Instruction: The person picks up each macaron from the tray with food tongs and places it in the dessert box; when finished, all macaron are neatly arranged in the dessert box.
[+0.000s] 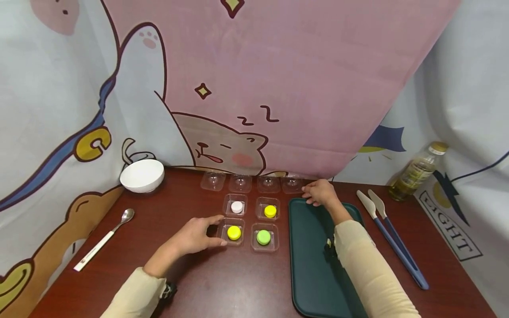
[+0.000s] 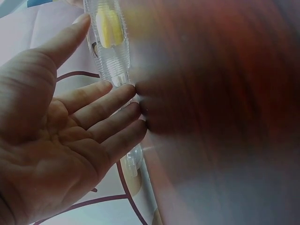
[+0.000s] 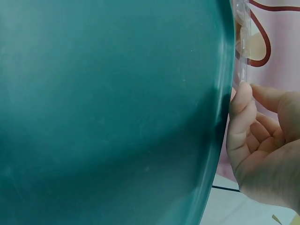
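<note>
My left hand (image 1: 195, 236) is beside the near-left clear plastic box (image 1: 226, 242), thumb and forefinger at its corners. Inside that box sits a yellow macaron (image 1: 234, 232). In the left wrist view the fingers of my left hand (image 2: 79, 112) are extended, fingertips at the table. At the back, my right hand (image 1: 320, 193) pinches the edge of the rightmost clear plastic lid (image 1: 292, 184). The right wrist view shows thumb and forefinger of my right hand (image 3: 262, 131) meeting at the lid's edge (image 3: 243, 61), just past the tray's rim.
Three more boxes hold a white macaron (image 1: 236, 206), a yellow one (image 1: 270, 211) and a green one (image 1: 263, 237). More clear lids (image 1: 240, 183) line the back. A green tray (image 1: 314, 269) lies right, beside blue-handled tongs (image 1: 397, 243) and an oil bottle (image 1: 415, 174). Left are a bowl (image 1: 142, 176) and spoon (image 1: 104, 240).
</note>
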{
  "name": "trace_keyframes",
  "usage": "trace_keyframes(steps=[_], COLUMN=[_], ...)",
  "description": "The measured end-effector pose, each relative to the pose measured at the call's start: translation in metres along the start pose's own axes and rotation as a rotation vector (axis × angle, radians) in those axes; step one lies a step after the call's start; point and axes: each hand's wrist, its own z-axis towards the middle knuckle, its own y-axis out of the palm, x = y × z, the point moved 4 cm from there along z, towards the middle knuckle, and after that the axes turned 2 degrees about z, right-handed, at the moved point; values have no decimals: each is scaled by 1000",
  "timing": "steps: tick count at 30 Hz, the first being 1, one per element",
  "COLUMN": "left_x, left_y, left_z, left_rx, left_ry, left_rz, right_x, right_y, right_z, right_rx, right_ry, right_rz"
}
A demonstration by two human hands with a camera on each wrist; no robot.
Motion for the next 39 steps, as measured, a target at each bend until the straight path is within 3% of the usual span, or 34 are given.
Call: trace_keyframes(steps=[20,27,39], left_x=[4,4,1], left_y=[2,0,0], left_z=[1,0,-1], left_rx=[4,9,9], left_ry=[25,19,16], left_rz=[-7,-9,5], right_x=[0,-1,-1], right_y=[1,-6,-16], right_z=[-1,-6,-19], right_rx=[44,77,65], right_ry=[24,18,-16], right_rz=[90,77,78])
